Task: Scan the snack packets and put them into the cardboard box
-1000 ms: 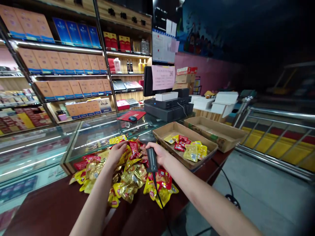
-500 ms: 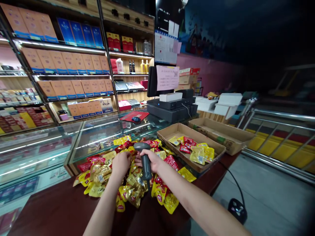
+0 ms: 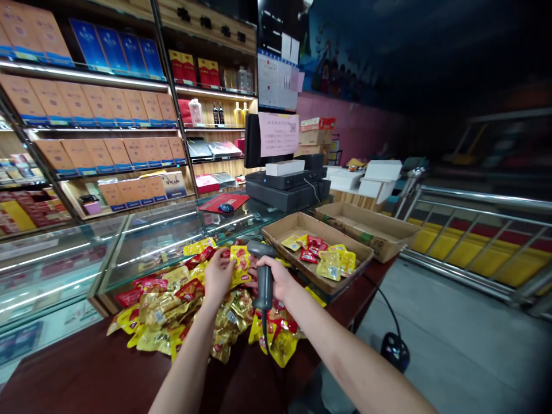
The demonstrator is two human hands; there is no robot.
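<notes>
My right hand [image 3: 279, 277] is wrapped round the handle of a dark grey barcode scanner [image 3: 266, 284], its head tilted up and to the left and its cord hanging down. My left hand [image 3: 219, 277] pinches the left edge of a yellow snack packet [image 3: 240, 265], which stands upright between the two hands. The right hand's fingertips are close to the packet's other edge; whether they touch it I cannot tell. Below and around both hands lies a heap of shiny yellow, gold and red snack packets [image 3: 161, 310] on the dark red counter [image 3: 81, 368].
A shallow cardboard box [image 3: 357, 265] holding several packets stands right of the heap, with a second cardboard box [image 3: 383, 238] behind it. Beyond are a glass display counter [image 3: 150, 230], a computer mouse [image 3: 226, 207] on a red folder and a monitor [image 3: 252, 141]. A metal railing [image 3: 470, 247] is at the right.
The yellow packet has come up from the heap in my left hand. The scanner has shifted slightly right in my right hand, beside the packet. The camera view has turned a little to the right.
</notes>
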